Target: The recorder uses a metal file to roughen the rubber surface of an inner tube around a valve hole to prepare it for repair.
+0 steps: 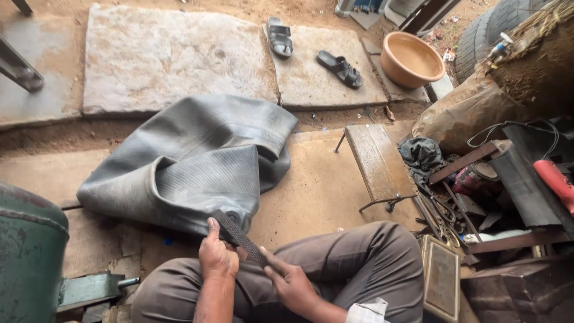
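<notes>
A flat, dark, rough-faced metal rasp [240,237] lies slantwise across the person's lap, its upper end resting on the edge of a large, limp grey rubber inner tube [197,161] that is spread in folds over the stone floor just ahead of the knees. The left hand [216,256] is closed around the rasp near its upper end, thumb raised beside the blade and fingers wrapped under it. The right hand [290,283] grips the lower end, index finger stretched along the blade toward the left hand. Both hands sit above the grey-brown trousers [365,260] of the seated person.

To the right of the tube stands a low, narrow wooden bench on thin metal legs [375,160], with a crumpled dark cloth [421,152] beside it. Further right, a heap of metal tools and scissors [445,218] lies near a round tin [478,174] and a red-handled tool [556,182]. At the left edge stands a green metal drum [27,251]. Beyond the tube, a pair of black sandals [311,51] rests on pale stone slabs, well apart from each other, and a round orange-brown plastic basin [411,58] sits near stacked tyres [487,33].
</notes>
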